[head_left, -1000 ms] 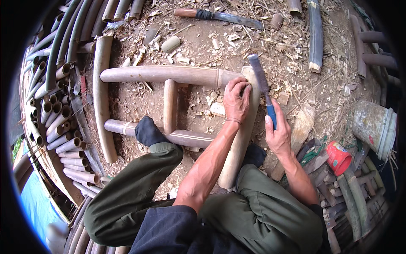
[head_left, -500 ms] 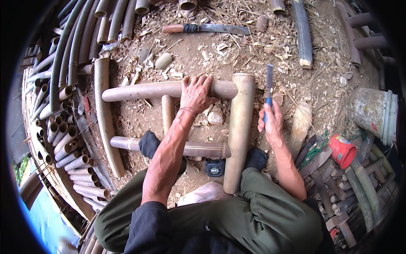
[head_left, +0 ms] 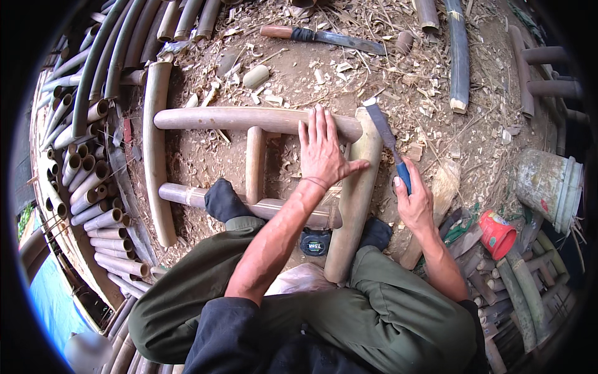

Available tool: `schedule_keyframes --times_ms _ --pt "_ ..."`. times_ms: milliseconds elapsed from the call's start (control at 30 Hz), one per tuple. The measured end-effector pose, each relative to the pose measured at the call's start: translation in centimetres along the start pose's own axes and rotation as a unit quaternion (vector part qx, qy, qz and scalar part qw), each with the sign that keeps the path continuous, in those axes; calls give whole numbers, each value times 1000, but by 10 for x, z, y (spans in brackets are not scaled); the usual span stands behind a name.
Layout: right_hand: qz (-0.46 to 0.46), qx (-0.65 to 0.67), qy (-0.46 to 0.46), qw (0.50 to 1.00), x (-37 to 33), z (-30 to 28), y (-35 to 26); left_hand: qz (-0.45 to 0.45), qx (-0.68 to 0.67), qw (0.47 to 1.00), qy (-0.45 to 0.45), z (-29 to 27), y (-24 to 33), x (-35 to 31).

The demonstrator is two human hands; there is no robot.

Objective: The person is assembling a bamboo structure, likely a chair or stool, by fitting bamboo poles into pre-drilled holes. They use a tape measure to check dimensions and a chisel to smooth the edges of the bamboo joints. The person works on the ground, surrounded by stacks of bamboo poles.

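A bamboo frame [head_left: 212, 118] of joined poles lies on the ground before me, with a short bar [head_left: 254, 165] between its two long rails. My left hand [head_left: 325, 146] rests flat on the far rail, fingers stretched out, its thumb reaching toward the thick right-hand bamboo post [head_left: 355, 199]. In my right hand [head_left: 415, 199] is a chisel [head_left: 386, 136], gripped by its blue handle. The flat metal blade points up and left, its tip beside the top end of the post. Whether the tip touches the post I cannot tell.
A machete [head_left: 339, 40] with a wooden handle lies beyond the frame among wood shavings. A tape measure [head_left: 316, 242] sits between my feet. To the right are a dirty white bucket [head_left: 545, 187] and a red pot [head_left: 496, 234]. Stacked bamboo poles [head_left: 103, 218] line the left side.
My left hand has slid right along the far rail and flattened out. The chisel has swung left, bringing its tip to the post's top end. The view has shifted slightly.
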State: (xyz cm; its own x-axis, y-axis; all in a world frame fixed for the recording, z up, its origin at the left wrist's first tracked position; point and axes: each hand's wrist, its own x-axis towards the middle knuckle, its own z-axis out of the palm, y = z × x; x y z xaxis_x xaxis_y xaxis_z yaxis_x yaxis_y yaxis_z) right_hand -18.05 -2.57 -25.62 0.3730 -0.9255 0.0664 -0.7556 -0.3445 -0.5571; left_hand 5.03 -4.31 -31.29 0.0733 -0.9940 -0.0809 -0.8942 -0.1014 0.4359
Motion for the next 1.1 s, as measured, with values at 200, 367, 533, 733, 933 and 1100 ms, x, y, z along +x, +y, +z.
schedule_keyframes --times_ms 200,367,533,733,933,1100 --pt "26 55 -24 998 6 -2 -22 -79 -34 996 -8 13 20 -29" --pt "-23 67 -1 997 11 0 -27 -74 -35 997 9 17 18 -31" --pt "78 -42 -153 984 9 12 -14 -70 -42 997 10 19 18 -35" --pt "33 164 34 985 16 -7 -36 -74 -50 996 5 13 19 -33" --pt "283 504 106 809 -13 -21 -23 70 -155 982 79 7 20 -1" --pt "351 476 177 787 -46 -26 18 170 -144 973 61 15 41 75"
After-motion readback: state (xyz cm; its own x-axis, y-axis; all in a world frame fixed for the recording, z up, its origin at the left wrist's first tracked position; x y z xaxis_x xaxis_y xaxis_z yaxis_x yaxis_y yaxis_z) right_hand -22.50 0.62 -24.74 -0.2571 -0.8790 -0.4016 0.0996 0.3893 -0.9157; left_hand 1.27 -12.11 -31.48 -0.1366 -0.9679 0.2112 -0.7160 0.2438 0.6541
